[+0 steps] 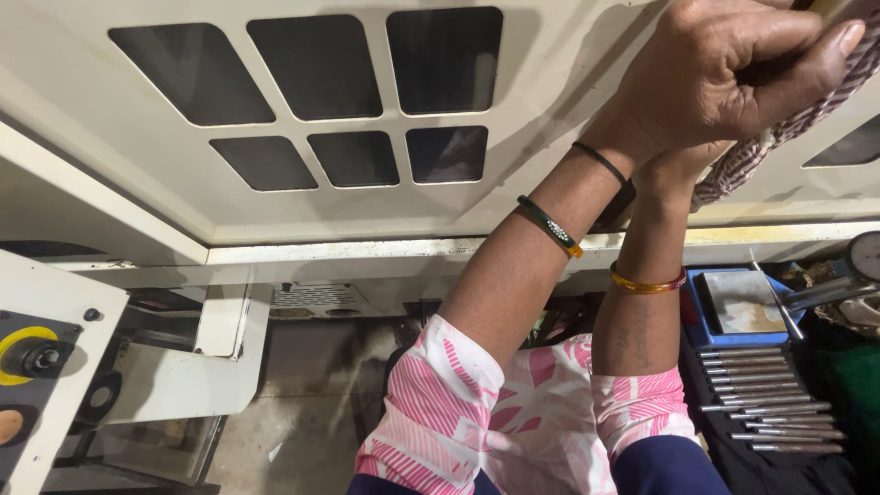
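At two o'clock, a striped cloth [779, 137] is pressed against the cream machine panel [550, 183] by the left hand [733, 69], whose fingers are clenched around it. The right hand [674, 174] is mostly hidden beneath the left wrist, so its grip cannot be told. At four o'clock, a row of metal rods [765, 399] is laid beside a blue tray [692, 312].

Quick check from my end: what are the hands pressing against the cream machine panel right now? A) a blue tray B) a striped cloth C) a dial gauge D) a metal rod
B: the left hand grips a striped cloth against the cream panel, with the right hand just beneath it.
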